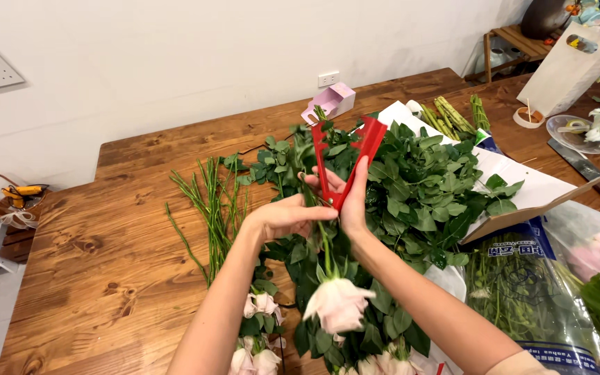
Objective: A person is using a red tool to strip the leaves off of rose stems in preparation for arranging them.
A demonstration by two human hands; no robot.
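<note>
The pale pink rose (338, 305) hung bloom-down over the wooden table (105, 278), its stem pinched in the left hand (287, 217). The right hand (351, 205) gripped one red stem stripper (342, 163), spread in a V around the stem. Leaves remained near the bloom, so stripping looked partly done (several bare stems (211, 201) lay left; roughly six leafy roses (258, 357) waited).

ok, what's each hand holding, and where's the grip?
Right hand holds the red stem stripper at its hinged lower end, prongs pointing up. Left hand grips the pale pink rose by its stem just below the tool, bloom toward the camera.
</note>
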